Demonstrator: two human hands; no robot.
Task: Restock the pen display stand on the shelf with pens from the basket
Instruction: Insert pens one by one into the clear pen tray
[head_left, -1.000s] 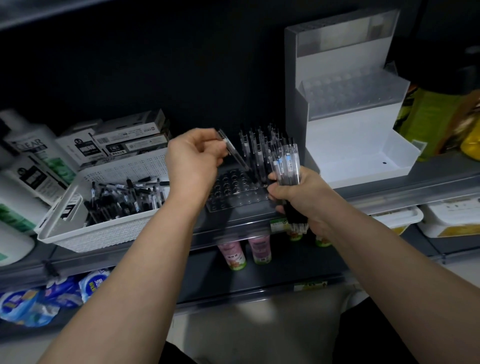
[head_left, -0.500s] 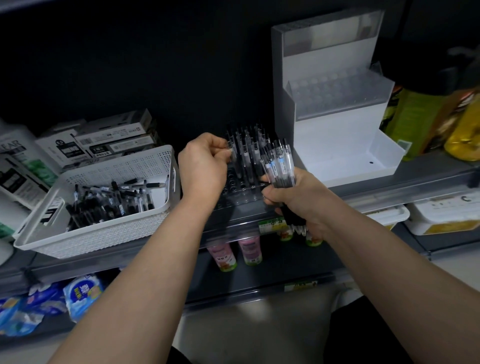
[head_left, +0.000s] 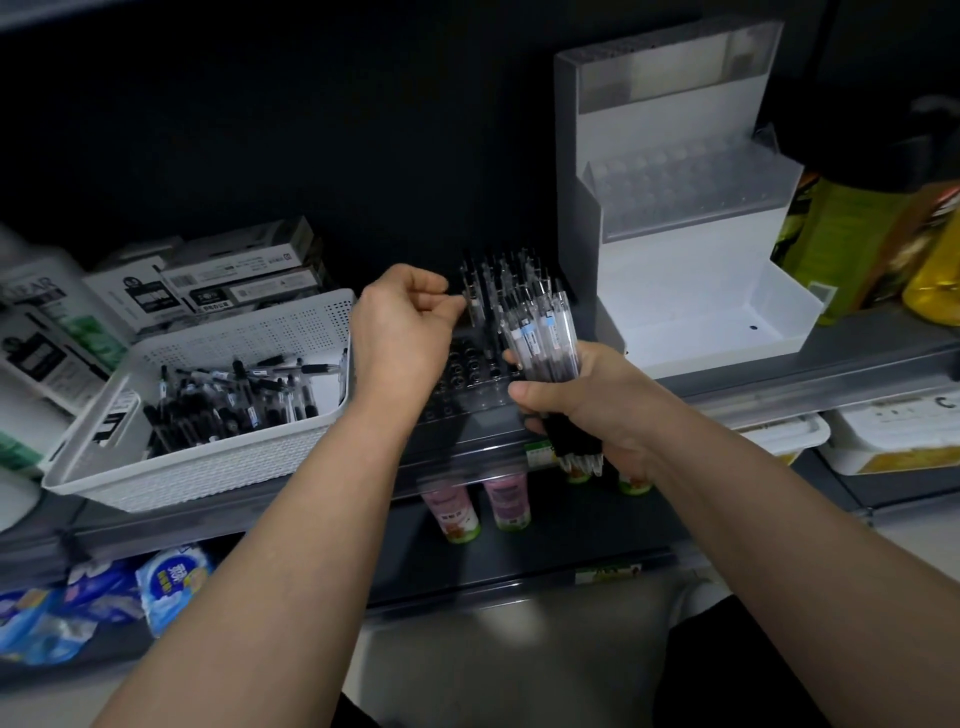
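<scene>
The left hand (head_left: 402, 332) hides part of the pen display stand (head_left: 467, 374); whether its curled fingers (head_left: 441, 312) pinch a pen is unclear. Box labels (head_left: 244, 283) are blurred.

Both forearms are bare, with no sleeves in view. The left hand (head_left: 400, 332) and right hand (head_left: 587, 405) wear no gloves, rings or watch.

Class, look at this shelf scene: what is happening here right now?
A person is restocking a dark, hole-studded pen stand on a grey shelf. The left hand pinches one clear pen upright at the stand's back rows, while the right hand grips a bundle of clear pens. Many front holes remain empty. More pens lie in the white perforated basket at left.
</scene>
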